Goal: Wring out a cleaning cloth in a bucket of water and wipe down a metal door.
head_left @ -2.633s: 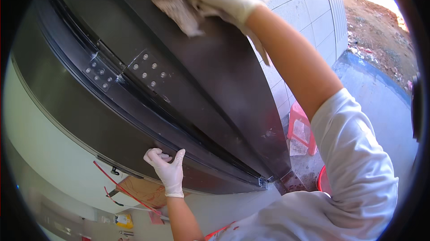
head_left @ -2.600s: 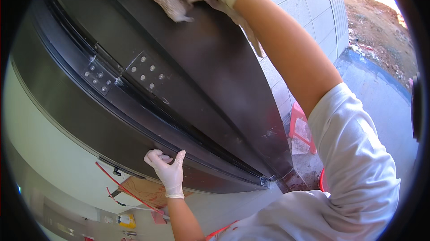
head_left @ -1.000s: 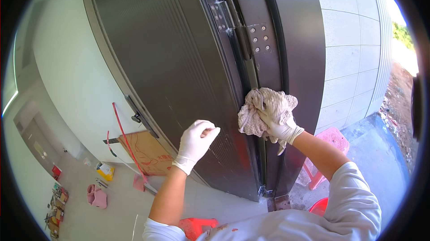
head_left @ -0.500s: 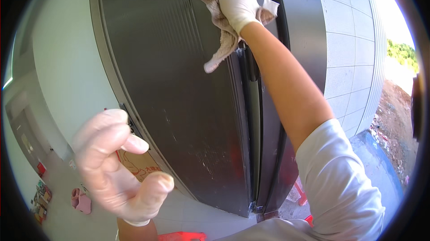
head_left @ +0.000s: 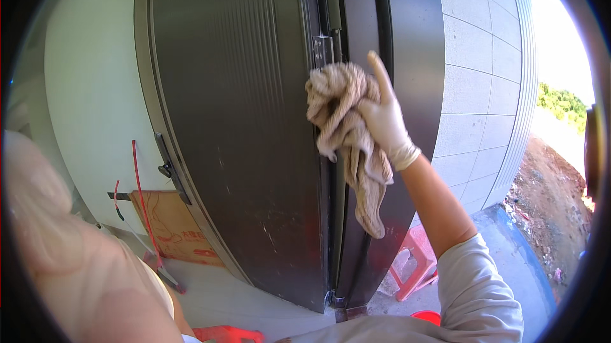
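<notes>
My right hand (head_left: pixel 386 128), in a thin whitish glove, grips a crumpled beige towel (head_left: pixel 347 104) with its index finger sticking up. The towel hangs in front of the opened edge of a dark door (head_left: pixel 235 120), just below a metal hinge plate (head_left: pixel 323 50), with one end dangling low. Whether it touches the door edge I cannot tell. Large and blurred at the lower left is my gloved left hand (head_left: pixel 76 254), very near the camera and away from the door. Its fingers are smeared and partly cut off by the rim.
A black handle (head_left: pixel 170 164) sits on the door's left edge. Behind it are a cardboard sheet (head_left: pixel 175 231) and a red stick (head_left: pixel 143 196). A pink stool (head_left: pixel 417 260) stands right of the door, beside a tiled wall (head_left: pixel 471 88). Red objects (head_left: pixel 232 333) lie below.
My right hand has come down along the door edge with the towel, its index finger now raised. My left hand has shifted left and closer to the camera. The view has shifted too.
</notes>
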The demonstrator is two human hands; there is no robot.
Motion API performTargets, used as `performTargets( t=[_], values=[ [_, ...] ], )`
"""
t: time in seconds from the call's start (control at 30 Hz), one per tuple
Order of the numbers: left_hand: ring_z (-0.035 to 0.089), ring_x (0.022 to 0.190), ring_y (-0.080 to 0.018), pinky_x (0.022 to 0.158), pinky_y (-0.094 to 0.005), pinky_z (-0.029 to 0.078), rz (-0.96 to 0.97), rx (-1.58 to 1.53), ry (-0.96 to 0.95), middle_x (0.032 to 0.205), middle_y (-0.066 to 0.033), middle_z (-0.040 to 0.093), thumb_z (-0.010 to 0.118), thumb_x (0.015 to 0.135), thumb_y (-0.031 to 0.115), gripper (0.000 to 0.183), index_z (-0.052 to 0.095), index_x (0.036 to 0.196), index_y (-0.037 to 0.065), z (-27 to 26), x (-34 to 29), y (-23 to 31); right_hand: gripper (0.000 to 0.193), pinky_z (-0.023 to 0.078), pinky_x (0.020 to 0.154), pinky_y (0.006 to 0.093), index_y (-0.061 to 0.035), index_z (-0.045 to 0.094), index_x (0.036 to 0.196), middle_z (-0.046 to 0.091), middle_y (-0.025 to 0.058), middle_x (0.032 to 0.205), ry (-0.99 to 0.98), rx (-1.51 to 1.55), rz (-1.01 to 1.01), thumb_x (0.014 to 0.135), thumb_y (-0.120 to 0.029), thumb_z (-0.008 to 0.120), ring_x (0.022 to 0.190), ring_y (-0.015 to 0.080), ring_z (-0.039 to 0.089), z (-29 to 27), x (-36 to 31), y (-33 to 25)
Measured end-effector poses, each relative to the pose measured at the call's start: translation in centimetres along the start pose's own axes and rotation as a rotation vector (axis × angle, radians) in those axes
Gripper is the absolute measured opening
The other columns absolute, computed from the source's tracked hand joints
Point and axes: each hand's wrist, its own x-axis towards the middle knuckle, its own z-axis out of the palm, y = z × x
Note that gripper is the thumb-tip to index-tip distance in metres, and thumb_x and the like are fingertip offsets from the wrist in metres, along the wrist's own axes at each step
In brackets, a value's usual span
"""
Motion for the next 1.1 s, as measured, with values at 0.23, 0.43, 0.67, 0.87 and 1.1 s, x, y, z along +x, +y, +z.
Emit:
performTargets(
  t=[0.23,0.43,0.67,0.87,1.1],
  values=[
    [0.050,0.067,-0.0165,0.060,-0.0254,0.038,0.009,0.039,0.012,0.090,-0.0109,0.053,0.064,0.077,0.050,0.057,0.056,0.102,-0.001,-1.5,-1.3,-2.8,0.048,0.049,0.086,0.0416,-0.0150,0.053,0.128,0.062,0.0217,0.111,0.382,-0.474,-0.323,0.080,-0.009,0.054,0.099,0.0389,0.061,1.2,17.2,-9.2],
    [0.051,0.066,-0.0169,0.058,-0.0265,0.038,0.122,0.212,-0.045,0.088,-0.0107,0.053,0.065,0.077,0.046,0.052,0.057,0.099,0.000,-5.7,2.1,-5.7,0.034,0.049,0.070,0.0495,-0.0121,0.049,0.116,0.061,0.0184,0.098,0.160,-0.620,-0.131,0.083,-0.015,0.052,0.081,0.0410,0.062,4.9,10.0,-2.8],
    [0.051,0.065,-0.0173,0.056,-0.0277,0.038,0.230,0.214,0.094,0.085,-0.0104,0.054,0.067,0.076,0.041,0.047,0.057,0.096,0.001,-4.7,1.7,-5.8,0.069,0.052,0.078,0.0420,-0.0052,0.044,0.135,0.063,0.0233,0.103,-0.289,-0.575,0.134,0.070,-0.016,0.066,0.084,0.0415,0.064,0.5,-5.6,-1.5],
    [0.051,0.064,-0.0177,0.054,-0.0288,0.039,0.107,0.029,0.038,0.083,-0.0101,0.054,0.069,0.076,0.037,0.042,0.058,0.093,0.001,3.2,-1.6,-5.1,0.042,0.046,0.093,0.0306,0.0042,0.056,0.120,0.066,0.0128,0.108,-0.005,0.057,0.054,0.079,0.000,0.053,0.102,0.0186,0.062,-1.3,3.4,-3.6],
    [0.051,0.062,-0.0182,0.051,-0.0301,0.039,-0.105,-0.129,-0.018,0.081,-0.0098,0.055,0.071,0.076,0.033,0.036,0.058,0.090,0.002,8.9,-5.9,-3.1,0.052,0.050,0.081,0.0453,-0.0095,0.049,0.130,0.064,0.0218,0.100,0.186,-0.781,-0.047,0.079,-0.015,0.056,0.090,0.0408,0.063,3.4,17.7,-4.7]
  ],
)
